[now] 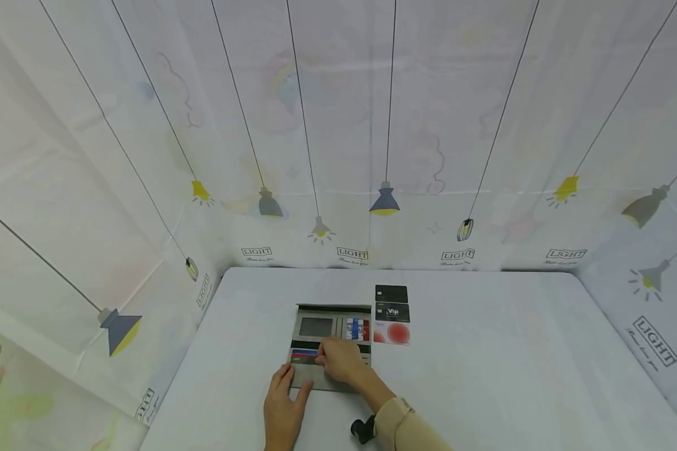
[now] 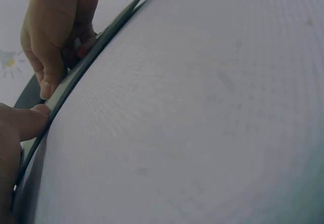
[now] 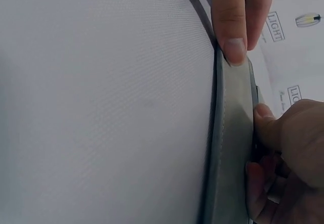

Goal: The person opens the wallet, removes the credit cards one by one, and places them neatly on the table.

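A grey-green wallet (image 1: 301,377) lies unfolded on the white table. Upper pockets hold a dark window and a blue, white and red card (image 1: 357,329); a lower slot shows coloured card edges (image 1: 303,354). My left hand (image 1: 284,404) rests at the wallet's lower left corner, thumb on the near edge and fingers along the left side. Over the lower card slots, my right hand (image 1: 338,358) bends its fingers down. The right wrist view shows its thumb and curled fingers (image 3: 254,189) at the slot, but whatever lies between them is hidden.
Right of the wallet three cards form a column: a plain black card (image 1: 392,293), a black Vip card (image 1: 392,312) and a white card with red circles (image 1: 392,333). A black device (image 1: 363,431) sits by the right wrist. Printed lamp sheets (image 1: 338,125) surround the table (image 1: 485,363).
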Motion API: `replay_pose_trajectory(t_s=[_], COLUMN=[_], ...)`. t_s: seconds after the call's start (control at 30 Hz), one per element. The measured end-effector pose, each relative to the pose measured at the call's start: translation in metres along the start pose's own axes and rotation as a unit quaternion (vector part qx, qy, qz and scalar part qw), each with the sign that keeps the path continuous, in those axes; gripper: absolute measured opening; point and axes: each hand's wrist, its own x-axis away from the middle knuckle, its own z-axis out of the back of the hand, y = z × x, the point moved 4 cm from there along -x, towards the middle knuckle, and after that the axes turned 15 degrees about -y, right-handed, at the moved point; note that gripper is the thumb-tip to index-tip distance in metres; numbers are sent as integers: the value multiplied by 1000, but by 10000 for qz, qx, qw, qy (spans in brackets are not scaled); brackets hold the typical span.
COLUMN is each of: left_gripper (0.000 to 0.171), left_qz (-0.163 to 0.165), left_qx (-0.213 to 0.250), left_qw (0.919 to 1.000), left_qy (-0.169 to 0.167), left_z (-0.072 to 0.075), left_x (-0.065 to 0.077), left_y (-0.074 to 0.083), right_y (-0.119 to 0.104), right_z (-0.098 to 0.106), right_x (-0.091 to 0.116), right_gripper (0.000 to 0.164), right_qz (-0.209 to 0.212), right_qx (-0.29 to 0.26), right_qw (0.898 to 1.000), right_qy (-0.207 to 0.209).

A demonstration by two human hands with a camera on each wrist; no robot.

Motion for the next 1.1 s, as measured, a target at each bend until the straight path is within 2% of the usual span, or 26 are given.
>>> replay_pose_trajectory(t_s=[0.5, 0.73, 1.1], left_gripper=[55, 54, 54], left_qz=[35, 129, 83], left_qx=[-37, -24, 1], left_qw=[10000, 9999, 10000], left_qy=[-26, -53, -32], left_z=[0, 0, 1], left_x=[1, 1, 1], left_y=[0, 1, 1], right_y=[4, 5, 5], right_z=[-4, -3, -3], right_x=[-1, 2, 2], right_gripper=[14, 13, 13], right_qz=[-102, -11, -61], right_qx=[-271, -391, -559], right_qw=[9995, 9990, 9981], right_qy=[81, 212, 266])
